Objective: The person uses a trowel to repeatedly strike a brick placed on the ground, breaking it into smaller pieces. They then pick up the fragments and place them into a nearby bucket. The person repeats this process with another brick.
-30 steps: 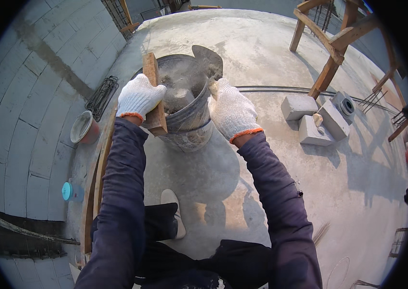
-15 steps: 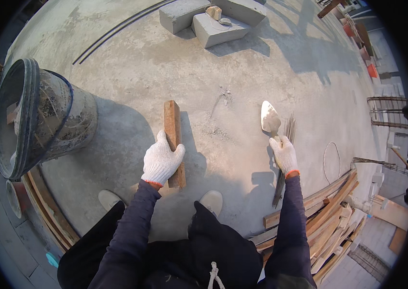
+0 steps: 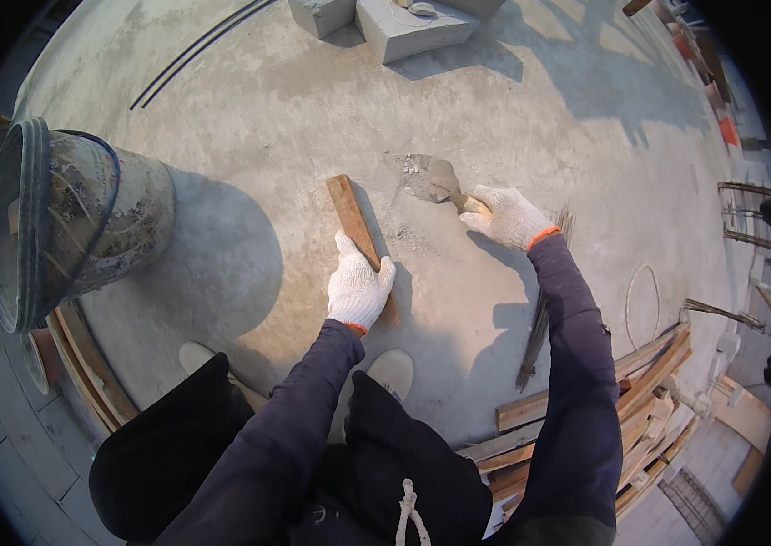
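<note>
My left hand (image 3: 360,284), in a white knit glove, is wrapped round a short piece of wood (image 3: 352,217), which slants with its far end to the left. My right hand (image 3: 510,218), gloved the same way, grips the handle of a pointing trowel (image 3: 443,181). The trowel's blade is down by a small heap of grey crumbs (image 3: 410,167) on the concrete floor. More loose grit (image 3: 411,235) lies between the wood and the trowel. Part of the trowel's handle is hidden inside my right glove.
A mortar-stained bucket (image 3: 135,205) stands at the left. Grey blocks (image 3: 417,32) sit at the far side. Thin rods (image 3: 535,341) lie by my right forearm, and stacked timber (image 3: 522,412) is at the near right. Long dark bars (image 3: 194,53) stretch across the far left.
My right hand has swung left and away from me, bringing the trowel to the grey crumbs. My left hand has moved right, and the wood is now tilted.
</note>
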The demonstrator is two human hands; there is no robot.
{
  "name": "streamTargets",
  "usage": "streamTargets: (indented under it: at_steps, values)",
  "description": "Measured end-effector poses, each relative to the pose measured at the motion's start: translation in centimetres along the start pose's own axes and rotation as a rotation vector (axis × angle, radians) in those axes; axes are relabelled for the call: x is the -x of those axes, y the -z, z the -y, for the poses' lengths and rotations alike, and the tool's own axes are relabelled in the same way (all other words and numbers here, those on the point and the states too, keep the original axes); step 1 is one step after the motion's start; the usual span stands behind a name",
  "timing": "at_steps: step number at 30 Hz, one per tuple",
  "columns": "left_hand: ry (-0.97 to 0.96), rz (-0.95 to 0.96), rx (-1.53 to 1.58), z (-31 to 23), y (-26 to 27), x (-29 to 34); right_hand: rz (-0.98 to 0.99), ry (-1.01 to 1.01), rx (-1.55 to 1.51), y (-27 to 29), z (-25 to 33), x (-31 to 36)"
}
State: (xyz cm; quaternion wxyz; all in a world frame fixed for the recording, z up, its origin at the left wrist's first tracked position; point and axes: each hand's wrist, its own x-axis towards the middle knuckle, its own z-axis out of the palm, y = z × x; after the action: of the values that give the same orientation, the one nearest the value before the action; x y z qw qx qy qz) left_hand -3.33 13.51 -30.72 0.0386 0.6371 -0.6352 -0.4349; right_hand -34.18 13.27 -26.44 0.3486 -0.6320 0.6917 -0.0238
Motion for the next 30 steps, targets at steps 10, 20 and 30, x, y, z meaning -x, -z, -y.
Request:
streamTargets:
  at_steps: [10, 20, 30]
  values:
    - [-0.071, -0.055, -0.167, 2.4, 6.1, 0.7, -0.362, -0.486, -0.250, -10.4, 4.1, 17.5]
    - [-0.160, 0.059, -0.251, 1.9, 3.2, -2.2, -0.501, -0.553, -0.501, -17.9, 11.2, 12.7]
    - [-0.246, 0.080, -0.041, 1.9, 1.7, -3.5, -0.419, -0.345, -0.608, -18.2, 14.9, 8.3]
